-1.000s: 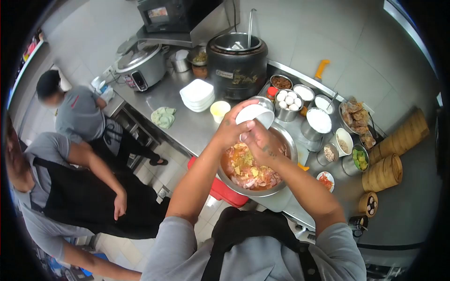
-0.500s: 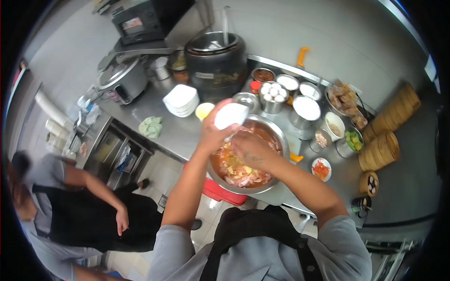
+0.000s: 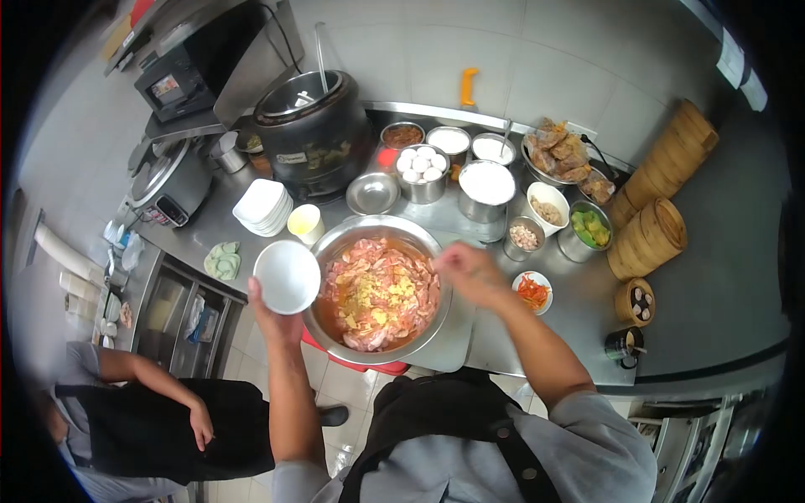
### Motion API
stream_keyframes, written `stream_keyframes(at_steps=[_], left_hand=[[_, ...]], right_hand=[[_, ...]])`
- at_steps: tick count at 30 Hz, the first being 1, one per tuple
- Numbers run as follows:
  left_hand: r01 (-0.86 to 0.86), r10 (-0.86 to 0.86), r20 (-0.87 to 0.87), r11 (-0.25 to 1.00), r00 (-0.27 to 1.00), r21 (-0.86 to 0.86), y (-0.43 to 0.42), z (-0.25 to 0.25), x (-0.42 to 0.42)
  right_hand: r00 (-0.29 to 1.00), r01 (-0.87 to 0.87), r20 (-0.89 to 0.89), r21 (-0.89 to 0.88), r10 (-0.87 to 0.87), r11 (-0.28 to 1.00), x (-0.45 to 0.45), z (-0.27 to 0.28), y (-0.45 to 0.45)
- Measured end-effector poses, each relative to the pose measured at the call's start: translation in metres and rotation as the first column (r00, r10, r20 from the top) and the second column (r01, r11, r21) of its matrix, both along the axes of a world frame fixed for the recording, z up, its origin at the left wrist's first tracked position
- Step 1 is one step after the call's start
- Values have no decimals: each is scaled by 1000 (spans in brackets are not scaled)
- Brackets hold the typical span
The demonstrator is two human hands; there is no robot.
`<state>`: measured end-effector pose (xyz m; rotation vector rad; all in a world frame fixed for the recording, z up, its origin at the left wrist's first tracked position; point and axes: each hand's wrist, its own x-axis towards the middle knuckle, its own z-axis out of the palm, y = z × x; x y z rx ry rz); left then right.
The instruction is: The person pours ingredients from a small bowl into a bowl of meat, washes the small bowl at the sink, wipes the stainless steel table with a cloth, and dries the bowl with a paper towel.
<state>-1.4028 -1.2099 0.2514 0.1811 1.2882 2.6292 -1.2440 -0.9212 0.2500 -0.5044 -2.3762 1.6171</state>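
Note:
My left hand (image 3: 276, 322) grips a white bowl (image 3: 288, 277) at the left rim of a large steel basin. The bowl is tipped toward me and its white inside looks bare. In the basin (image 3: 442, 323) lie pieces of raw meat (image 3: 365, 337) in reddish liquid, with chopped yellow bits (image 3: 381, 293) heaped over the middle. My right hand (image 3: 474, 275) is above the basin's right edge, its fingers smeared by motion. Close to it on the counter are a small dish of orange-red shreds (image 3: 532, 292) and a steel cup of pale chopped pieces (image 3: 525, 237).
Behind the basin stand a pot of eggs (image 3: 422, 172), steel pots of white powder (image 3: 487, 183) and a black soup kettle (image 3: 310, 138). Stacked white bowls (image 3: 263, 207) are at left, bamboo steamers (image 3: 648, 239) at right. A co-worker in a black apron (image 3: 168, 427) stands lower left.
The white bowl, held over the basin before, has moved left to its edge in my left hand. My right hand has gone from inside the basin to its right rim. The view has shifted.

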Motion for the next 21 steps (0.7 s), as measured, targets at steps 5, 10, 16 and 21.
stream_keyframes(at_steps=[5,10,16,21], left_hand=[[-95,61,145,965,988,245,-21,3,33],[-167,123,172,947,977,274,-13,15,86],[-254,218,172,941,961,224,-22,0,150],[-314,287,153,929,946,198,-34,-9,209]], right_hand=[[855,357,218,410,-470,840,76,-94,176],[735,417,487,225,-472,881,88,-160,259],[881,434,264,-119,-393,893,77,-190,259],[896,327,343,-81,-282,942,90,-137,236]])
